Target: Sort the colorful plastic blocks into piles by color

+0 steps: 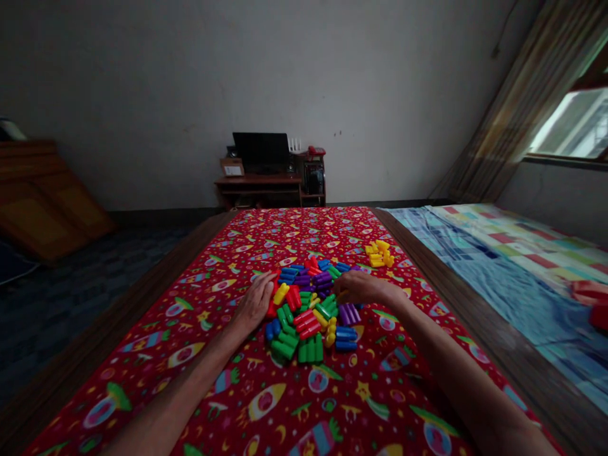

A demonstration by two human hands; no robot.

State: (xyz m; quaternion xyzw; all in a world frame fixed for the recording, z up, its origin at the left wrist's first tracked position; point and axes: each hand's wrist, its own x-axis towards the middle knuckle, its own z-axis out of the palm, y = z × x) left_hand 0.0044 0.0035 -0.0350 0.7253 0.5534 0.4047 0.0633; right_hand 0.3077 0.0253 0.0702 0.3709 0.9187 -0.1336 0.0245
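A heap of coloured plastic building blocks with ribbed, tube-like shapes lies in the middle of the red cloth. Red, green, blue, purple and yellow pieces are mixed in it. My left hand rests along the heap's left edge, its fingers stretched out beside the red and yellow blocks. Over the heap's right side, my right hand bends its fingers down and together among purple and green blocks. Whatever is between those fingertips is hidden. A separate small group of yellow blocks sits beyond my right hand.
The patterned cloth covers a long table with dark wooden edges. To the right is a bed with a blue and checked cover. A desk with a monitor stands at the far wall, and a wooden cabinet at left.
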